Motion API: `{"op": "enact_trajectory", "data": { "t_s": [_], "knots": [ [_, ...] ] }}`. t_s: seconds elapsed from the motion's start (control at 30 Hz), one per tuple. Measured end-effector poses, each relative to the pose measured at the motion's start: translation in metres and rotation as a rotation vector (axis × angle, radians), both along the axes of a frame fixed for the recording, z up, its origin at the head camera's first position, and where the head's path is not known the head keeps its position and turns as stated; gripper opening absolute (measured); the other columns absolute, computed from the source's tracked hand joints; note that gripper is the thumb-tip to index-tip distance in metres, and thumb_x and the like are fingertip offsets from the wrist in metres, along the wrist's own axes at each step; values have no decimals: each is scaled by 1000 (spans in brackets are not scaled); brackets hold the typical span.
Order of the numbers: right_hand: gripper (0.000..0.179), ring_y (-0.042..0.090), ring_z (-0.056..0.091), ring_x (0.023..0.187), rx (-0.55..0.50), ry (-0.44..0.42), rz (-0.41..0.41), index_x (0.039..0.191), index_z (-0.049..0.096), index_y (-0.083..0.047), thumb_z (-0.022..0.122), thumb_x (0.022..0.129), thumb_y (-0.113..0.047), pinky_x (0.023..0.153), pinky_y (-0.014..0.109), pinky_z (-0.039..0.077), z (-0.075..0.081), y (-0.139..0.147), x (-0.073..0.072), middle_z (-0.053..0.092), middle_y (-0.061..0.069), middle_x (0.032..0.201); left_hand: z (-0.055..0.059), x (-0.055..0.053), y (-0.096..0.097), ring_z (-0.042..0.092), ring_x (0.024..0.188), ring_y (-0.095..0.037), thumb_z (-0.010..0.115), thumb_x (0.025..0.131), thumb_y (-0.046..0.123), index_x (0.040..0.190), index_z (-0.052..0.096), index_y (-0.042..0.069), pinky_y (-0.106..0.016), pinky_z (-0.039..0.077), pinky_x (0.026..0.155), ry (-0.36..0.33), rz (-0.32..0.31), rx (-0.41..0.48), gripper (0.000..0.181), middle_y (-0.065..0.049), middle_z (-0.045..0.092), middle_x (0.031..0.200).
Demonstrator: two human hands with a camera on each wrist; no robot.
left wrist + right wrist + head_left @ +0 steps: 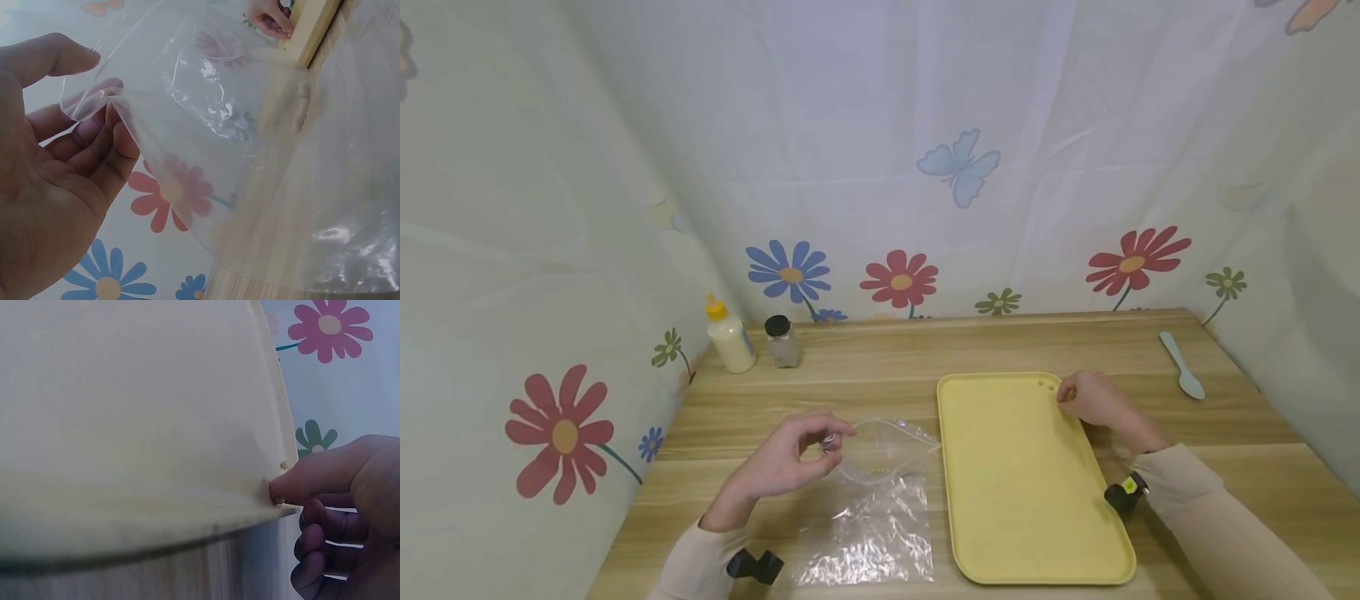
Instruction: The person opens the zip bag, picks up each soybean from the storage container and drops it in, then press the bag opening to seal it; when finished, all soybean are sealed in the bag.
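Curled fingers of my left hand (790,454) hold the mouth edge of a clear plastic zip bag (868,533), spreading it open. In the left wrist view, the film of the bag (206,94) runs over the fingers, with the thumb raised apart. Several small pale pieces (301,106) show through the film. At the far right corner of a yellow tray (1022,500), my right hand (1093,398) pinches a small round tan piece (279,500) between thumb and forefinger. Another small piece (283,465) lies close by along the tray's edge.
A glue bottle (732,346) with an orange cap and a black-lidded jar (784,346) stand at the back left of the wooden table (880,350). A pale blue spoon (1183,371) lies at the back right. Flower-printed cloth (850,125) hangs around the table.
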State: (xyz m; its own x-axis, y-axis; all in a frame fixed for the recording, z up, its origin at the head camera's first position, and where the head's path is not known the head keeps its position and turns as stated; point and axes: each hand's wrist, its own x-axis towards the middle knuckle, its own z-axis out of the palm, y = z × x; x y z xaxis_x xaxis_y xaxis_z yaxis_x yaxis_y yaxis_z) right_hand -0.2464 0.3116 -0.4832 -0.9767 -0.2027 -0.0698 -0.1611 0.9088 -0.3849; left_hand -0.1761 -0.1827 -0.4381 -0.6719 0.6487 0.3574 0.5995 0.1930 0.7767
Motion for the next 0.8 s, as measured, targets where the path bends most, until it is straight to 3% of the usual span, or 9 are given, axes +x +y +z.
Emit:
{"op": "enact_trajectory", "data": {
  "t_s": [0.13,0.37,0.5,0.57,0.8],
  "knots": [
    [8,22,57,73,2,-9,-13,88,72,-5,69,81,-9,65,37,50,2,0,0,66,9,84,0,0,0,59,85,-16,68,79,-9,116,64,3,-29,57,81,8,11,-8,39,-4,62,92],
    [7,23,56,74,7,-25,-16,88,72,-6,67,82,-7,65,36,50,4,-1,0,65,9,84,4,2,1,59,84,-18,67,78,-13,115,64,-1,-31,58,80,-1,16,-16,39,-15,62,90],
    [5,21,56,73,9,-20,-6,85,72,-7,67,83,-7,63,34,49,3,-1,0,67,8,84,3,1,0,59,85,-16,68,80,-8,116,64,4,-29,57,81,6,5,-5,39,-11,62,91],
    [5,20,56,72,7,-21,1,85,72,-6,67,83,-8,63,33,50,4,-1,0,67,8,85,-1,-1,-2,59,85,-15,68,80,-7,117,64,4,-29,57,81,6,2,-4,39,-12,62,91],
    [5,18,56,69,6,-14,30,83,72,-5,68,83,-9,59,30,49,4,-1,2,67,6,82,2,1,-2,60,86,-16,68,81,-6,117,64,0,-28,57,81,10,-4,-1,36,-7,63,92]
  ]
}}
